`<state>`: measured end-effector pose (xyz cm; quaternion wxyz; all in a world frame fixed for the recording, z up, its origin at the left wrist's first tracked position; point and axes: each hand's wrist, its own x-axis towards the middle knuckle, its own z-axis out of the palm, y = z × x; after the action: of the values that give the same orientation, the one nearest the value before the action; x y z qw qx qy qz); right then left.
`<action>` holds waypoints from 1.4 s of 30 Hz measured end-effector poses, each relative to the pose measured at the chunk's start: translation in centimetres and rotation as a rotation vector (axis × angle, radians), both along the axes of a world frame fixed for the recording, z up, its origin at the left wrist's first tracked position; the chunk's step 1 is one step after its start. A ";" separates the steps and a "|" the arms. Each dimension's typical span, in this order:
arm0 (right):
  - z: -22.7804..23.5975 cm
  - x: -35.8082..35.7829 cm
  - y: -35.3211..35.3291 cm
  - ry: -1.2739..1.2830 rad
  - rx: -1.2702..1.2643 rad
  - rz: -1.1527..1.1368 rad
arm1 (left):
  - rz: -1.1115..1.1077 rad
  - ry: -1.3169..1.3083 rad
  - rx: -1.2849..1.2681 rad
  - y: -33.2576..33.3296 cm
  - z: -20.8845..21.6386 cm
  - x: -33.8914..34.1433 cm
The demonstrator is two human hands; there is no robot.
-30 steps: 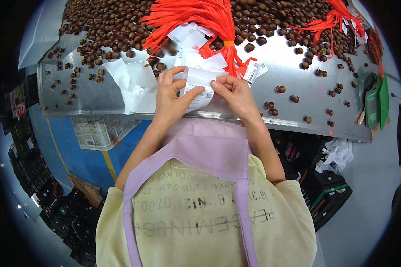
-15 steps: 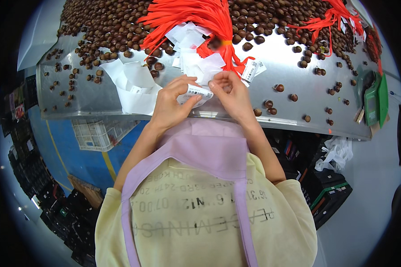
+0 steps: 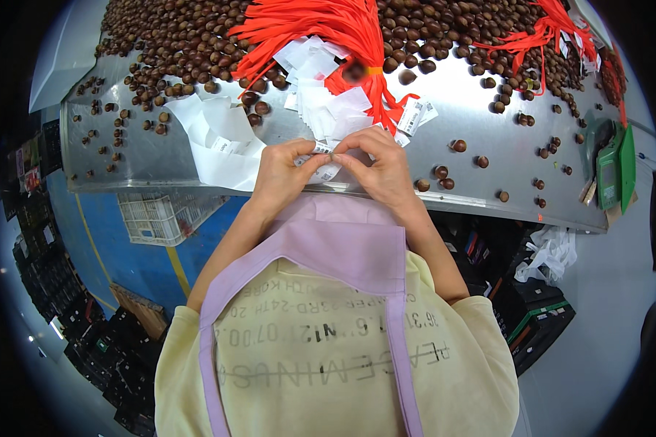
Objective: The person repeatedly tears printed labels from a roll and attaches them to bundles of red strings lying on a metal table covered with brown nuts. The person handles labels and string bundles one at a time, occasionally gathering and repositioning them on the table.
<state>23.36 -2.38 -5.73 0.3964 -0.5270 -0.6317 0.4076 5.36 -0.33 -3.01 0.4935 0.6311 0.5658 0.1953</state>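
Observation:
Near the front edge of the metal table, my left hand [image 3: 283,169] and my right hand [image 3: 381,166] meet, thumbs and fingertips pinched together. Between them is a small white printed label [image 3: 328,172], partly covered by the fingers. Just beyond the hands lies a loose stack of white labels [image 3: 337,109]. It rests against a bundle of long red mesh strips [image 3: 313,20], which a yellow band [image 3: 374,71] gathers. Left of my left hand, a curled strip of white label paper [image 3: 215,164] lies on the table.
Chestnuts [image 3: 171,51] are heaped along the back of the metal table [image 3: 481,186], with several scattered nearer. More red strips [image 3: 532,38] lie at the right, and a green scale-like object [image 3: 616,167] stands by the right edge. Below left is a white crate [image 3: 157,218].
My right hand has moved slightly down and left, bringing its fingertips against those of my left hand. The label is now folded or more covered between them.

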 end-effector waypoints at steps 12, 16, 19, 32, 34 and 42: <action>-0.1 0.4 0.0 0.102 -0.226 0.052 | -0.098 -0.113 0.245 -0.3 -1.5 -0.2; 0.1 0.6 0.2 0.043 -0.156 0.072 | -0.154 -0.035 0.239 -0.4 -1.1 -0.3; 0.2 0.4 0.2 0.046 -0.152 0.053 | -0.158 -0.009 0.306 -0.4 -1.4 -0.4; 0.0 0.2 0.0 -0.175 0.176 0.045 | -0.203 0.090 0.447 -0.4 -1.5 -0.2; 0.0 0.2 -0.1 -0.176 0.168 0.035 | -0.205 0.097 0.439 -0.4 -1.6 -0.2; -0.1 0.3 -0.3 -0.011 -0.008 0.021 | -0.109 -0.046 0.185 -0.5 -1.2 -0.2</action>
<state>23.66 -2.70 -5.80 0.3866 -0.5240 -0.6378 0.4113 5.16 -0.79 -4.19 0.4557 0.6992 0.4988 0.2340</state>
